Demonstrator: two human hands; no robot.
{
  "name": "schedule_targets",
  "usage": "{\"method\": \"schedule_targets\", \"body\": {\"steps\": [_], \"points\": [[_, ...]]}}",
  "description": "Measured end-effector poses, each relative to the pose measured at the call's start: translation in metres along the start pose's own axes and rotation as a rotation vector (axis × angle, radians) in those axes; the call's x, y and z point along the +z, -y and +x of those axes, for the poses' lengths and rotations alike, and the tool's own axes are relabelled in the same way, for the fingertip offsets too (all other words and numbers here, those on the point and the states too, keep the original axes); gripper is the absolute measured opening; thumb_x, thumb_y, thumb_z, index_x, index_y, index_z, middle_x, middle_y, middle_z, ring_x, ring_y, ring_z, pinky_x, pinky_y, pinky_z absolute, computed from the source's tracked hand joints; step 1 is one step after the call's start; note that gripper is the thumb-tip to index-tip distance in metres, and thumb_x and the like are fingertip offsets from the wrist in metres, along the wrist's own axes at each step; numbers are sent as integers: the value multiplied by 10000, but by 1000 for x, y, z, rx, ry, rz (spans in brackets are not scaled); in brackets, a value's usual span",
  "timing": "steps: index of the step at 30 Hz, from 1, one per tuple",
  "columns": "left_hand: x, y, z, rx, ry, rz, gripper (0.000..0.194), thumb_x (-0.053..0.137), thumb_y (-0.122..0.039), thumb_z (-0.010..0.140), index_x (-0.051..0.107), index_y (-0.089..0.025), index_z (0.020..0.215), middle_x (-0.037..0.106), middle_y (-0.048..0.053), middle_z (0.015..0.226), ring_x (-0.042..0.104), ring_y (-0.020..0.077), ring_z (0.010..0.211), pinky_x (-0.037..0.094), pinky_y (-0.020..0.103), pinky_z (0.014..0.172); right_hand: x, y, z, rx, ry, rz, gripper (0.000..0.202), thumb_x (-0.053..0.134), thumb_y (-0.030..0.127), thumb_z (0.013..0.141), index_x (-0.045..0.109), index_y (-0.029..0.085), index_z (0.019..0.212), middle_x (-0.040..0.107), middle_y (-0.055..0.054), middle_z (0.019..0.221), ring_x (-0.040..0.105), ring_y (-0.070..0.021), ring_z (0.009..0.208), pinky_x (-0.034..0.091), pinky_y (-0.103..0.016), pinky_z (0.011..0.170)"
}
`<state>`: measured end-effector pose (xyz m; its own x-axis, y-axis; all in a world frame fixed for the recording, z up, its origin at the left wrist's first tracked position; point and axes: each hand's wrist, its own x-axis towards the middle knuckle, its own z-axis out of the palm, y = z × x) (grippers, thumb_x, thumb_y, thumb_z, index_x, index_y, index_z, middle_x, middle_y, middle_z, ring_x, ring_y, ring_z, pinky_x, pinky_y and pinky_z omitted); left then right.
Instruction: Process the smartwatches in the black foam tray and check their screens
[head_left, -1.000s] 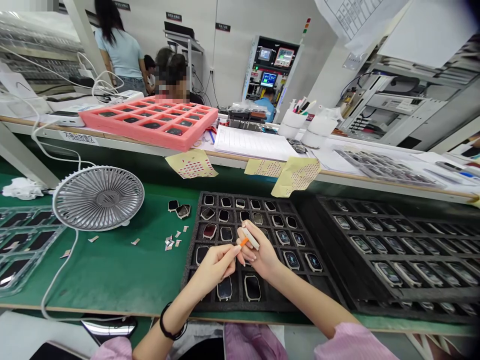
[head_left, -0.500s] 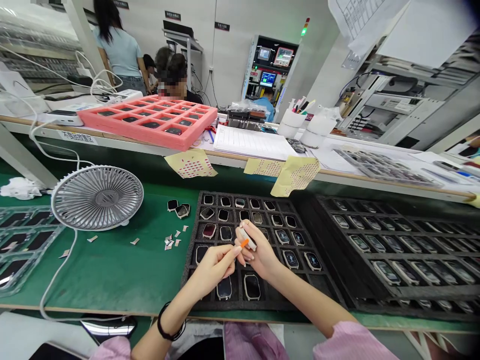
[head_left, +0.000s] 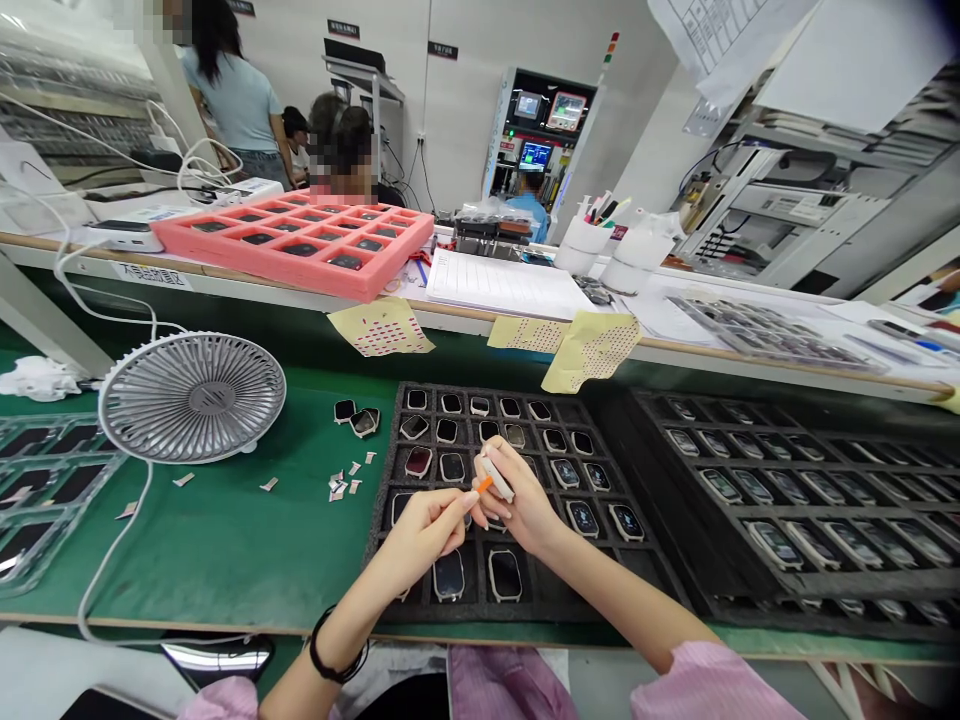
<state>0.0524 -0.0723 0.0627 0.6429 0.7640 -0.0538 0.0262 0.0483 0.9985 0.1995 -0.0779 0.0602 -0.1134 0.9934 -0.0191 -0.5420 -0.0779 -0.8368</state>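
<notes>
My left hand (head_left: 429, 528) pinches a small flat orange piece (head_left: 485, 484), its exact kind unclear. The tip of that piece meets the edge of a pale smartwatch case (head_left: 496, 480), seen nearly edge-on. My right hand (head_left: 519, 500) is closed around this case, and its fingers hide much of it. Both hands hover over a black foam tray (head_left: 472, 612) whose compartments hold several square smartwatches, such as a dark-screened watch (head_left: 505, 576) near the front edge.
Left of the tray lie two loose watches (head_left: 365, 422), small scraps (head_left: 339, 487) and a grey fan (head_left: 199, 398). More foam trays (head_left: 720, 590) with watches stand at right. A shelf behind carries a pink foam tray (head_left: 277, 268) and paper sheets (head_left: 502, 285). Other people sit and stand beyond.
The orange piece has shifted very slightly left along the case edge, with my left hand. My right hand keeps its grip on the watch case, almost unmoved.
</notes>
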Motion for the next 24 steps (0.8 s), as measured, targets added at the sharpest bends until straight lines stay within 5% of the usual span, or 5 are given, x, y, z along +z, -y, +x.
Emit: {"method": "schedule_targets", "body": {"steps": [8,13,17,24], "points": [[-3,2,0,-22,-43,-15,449,464,-517,853,616,-126,694,334,-86,394,234,48,364,189,190,387,-5,-2,0,-65,-24,-154,250,651,376,835,466,211,807,372,134,463,214,-8,323,171,-138,348],[4,8,5,-7,-48,-142,481,492,-584,820,594,-133,687,328,-95,386,205,36,331,155,184,350,-3,-6,3,183,56,127,324,657,449,804,417,230,797,370,150,414,102,-11,296,120,-153,325],[9,16,6,-10,-64,-214,514,511,-630,793,586,-135,680,318,-99,373,193,30,323,152,176,338,-3,-10,5,219,20,218,339,724,375,750,423,234,817,387,150,397,96,-17,303,122,-148,324],[7,17,12,-22,-153,-144,507,525,-653,767,529,-155,673,310,-103,419,218,40,362,178,180,367,-4,-10,0,76,-35,72,273,660,397,801,453,228,860,418,137,430,147,-16,299,140,-148,323]]}}
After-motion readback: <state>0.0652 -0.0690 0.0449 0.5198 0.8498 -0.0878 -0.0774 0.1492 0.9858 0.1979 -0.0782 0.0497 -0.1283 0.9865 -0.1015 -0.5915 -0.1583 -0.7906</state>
